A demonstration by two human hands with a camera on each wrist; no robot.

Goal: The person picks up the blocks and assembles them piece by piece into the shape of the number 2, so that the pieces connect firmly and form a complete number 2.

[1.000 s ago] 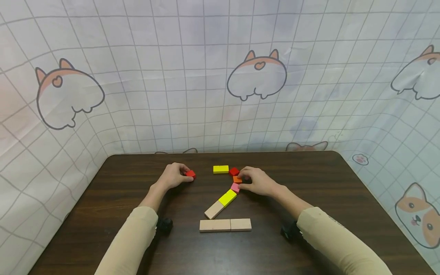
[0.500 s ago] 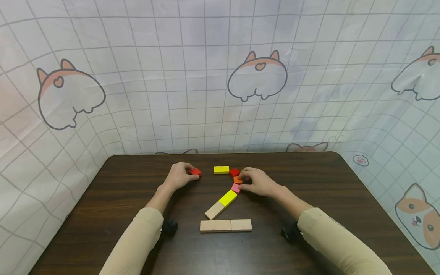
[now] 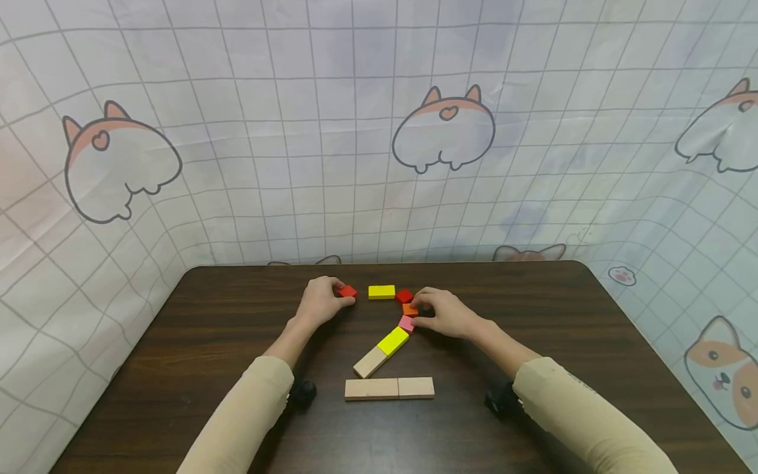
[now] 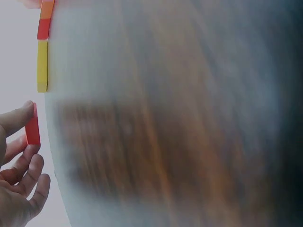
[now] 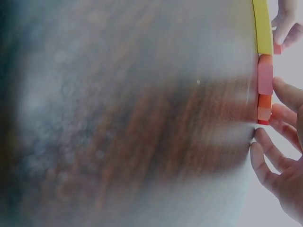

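In the head view my left hand [image 3: 320,301] pinches a red block [image 3: 347,291] between thumb and fingers, left of a yellow block [image 3: 381,292] and apart from it. The left wrist view shows the same red block [image 4: 32,125] standing on edge in the grip. My right hand [image 3: 447,313] rests its fingertips beside the row: the thumb touches a pink block [image 3: 406,324], the index finger an orange block [image 3: 410,309]. Its other fingers are loosely bent in the right wrist view. A second red block [image 3: 404,296] lies between the orange and yellow ones.
Below the pink block, a yellow block [image 3: 393,342] and a plain wooden block [image 3: 370,362] continue the row diagonally to the lower left. Two more wooden blocks [image 3: 371,389] lie end to end in front. The dark wooden table [image 3: 237,329] meets a patterned cloth [image 3: 331,197] behind.
My left hand has moved right and slightly away with the red block, nearing the yellow block. My right hand and the row of blocks have stayed in place.
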